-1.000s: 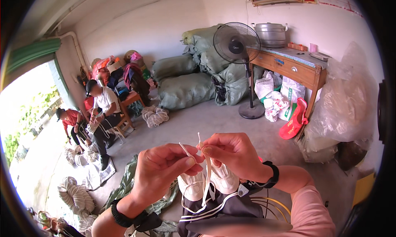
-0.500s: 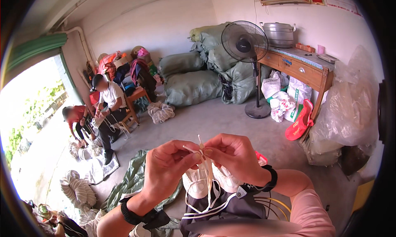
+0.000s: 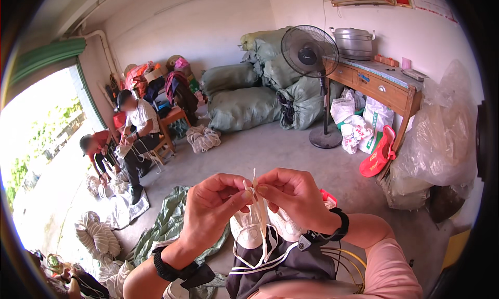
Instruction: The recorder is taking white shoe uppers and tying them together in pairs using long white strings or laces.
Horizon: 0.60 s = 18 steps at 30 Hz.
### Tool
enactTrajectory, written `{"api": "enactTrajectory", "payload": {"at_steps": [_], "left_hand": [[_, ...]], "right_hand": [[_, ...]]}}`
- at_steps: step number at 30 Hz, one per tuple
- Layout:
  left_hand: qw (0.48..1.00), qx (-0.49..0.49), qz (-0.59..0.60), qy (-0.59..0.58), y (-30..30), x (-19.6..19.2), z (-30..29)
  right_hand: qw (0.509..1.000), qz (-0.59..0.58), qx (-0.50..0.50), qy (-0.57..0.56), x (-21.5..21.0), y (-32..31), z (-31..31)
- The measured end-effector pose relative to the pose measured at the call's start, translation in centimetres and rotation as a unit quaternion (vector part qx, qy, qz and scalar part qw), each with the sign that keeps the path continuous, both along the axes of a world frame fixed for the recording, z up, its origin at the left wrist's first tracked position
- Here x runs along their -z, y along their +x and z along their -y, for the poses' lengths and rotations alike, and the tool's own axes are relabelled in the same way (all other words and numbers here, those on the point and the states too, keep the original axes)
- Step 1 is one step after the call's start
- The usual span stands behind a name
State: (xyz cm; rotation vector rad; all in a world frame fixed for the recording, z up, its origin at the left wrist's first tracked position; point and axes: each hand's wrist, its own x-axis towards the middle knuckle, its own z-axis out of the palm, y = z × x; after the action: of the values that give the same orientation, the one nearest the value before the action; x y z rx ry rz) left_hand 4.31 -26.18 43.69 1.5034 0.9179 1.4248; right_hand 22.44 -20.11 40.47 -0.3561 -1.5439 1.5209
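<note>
My left hand (image 3: 210,205) and my right hand (image 3: 296,197) meet over my lap, thumbs and fingertips pinching white shoelaces (image 3: 266,242). Two lace ends stick up between the fingers, and the fingers partly hide where the laces cross. Below hang the longer lengths, in loose loops across the dark cloth (image 3: 306,260) on my lap. Behind the laces a pair of white shoes stands side by side: one shoe (image 3: 247,232) beneath my left hand, the other shoe (image 3: 286,229) beneath my right. Their upper parts are covered by my hands.
Green sheeting (image 3: 163,221) and bundled white cords (image 3: 97,235) lie on the floor to the left. Two people sit by the doorway, handling white cords. Ahead are stuffed green sacks (image 3: 241,109), a standing fan (image 3: 310,54) and a wooden desk (image 3: 371,83). Clear plastic bags (image 3: 429,143) stand at right.
The lace end at my left fingers has turned from pointing left to pointing more upward. Both hands stay together in nearly the same place, and the hanging loops have shifted slightly.
</note>
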Motion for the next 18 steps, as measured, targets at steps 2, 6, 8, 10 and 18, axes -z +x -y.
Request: {"api": "enactTrajectory", "payload": {"at_steps": [2, 6, 8, 10, 18], "left_hand": [[1.0, -0.003, 0.006, 0.001, 0.2, 0.0, 0.1], [1.0, -0.001, 0.001, -0.011, -0.2, 0.1, 0.0], [1.0, 0.004, 0.001, -0.011, -0.3, 0.2, 0.0], [1.0, 0.009, 0.001, -0.01, -0.5, 0.3, 0.1], [0.999, 0.023, 0.028, -0.011, -0.8, 0.9, 0.2]], "right_hand": [[1.0, -0.002, -0.006, -0.005, 0.0, 0.0, 0.0], [1.0, 0.003, -0.004, -0.007, 0.0, -0.2, 0.2], [1.0, 0.003, -0.004, -0.009, 0.0, -0.3, 0.3], [1.0, -0.001, -0.009, -0.012, 0.3, -0.4, 0.2], [1.0, -0.001, -0.012, -0.014, 0.7, -1.1, 0.4]]}}
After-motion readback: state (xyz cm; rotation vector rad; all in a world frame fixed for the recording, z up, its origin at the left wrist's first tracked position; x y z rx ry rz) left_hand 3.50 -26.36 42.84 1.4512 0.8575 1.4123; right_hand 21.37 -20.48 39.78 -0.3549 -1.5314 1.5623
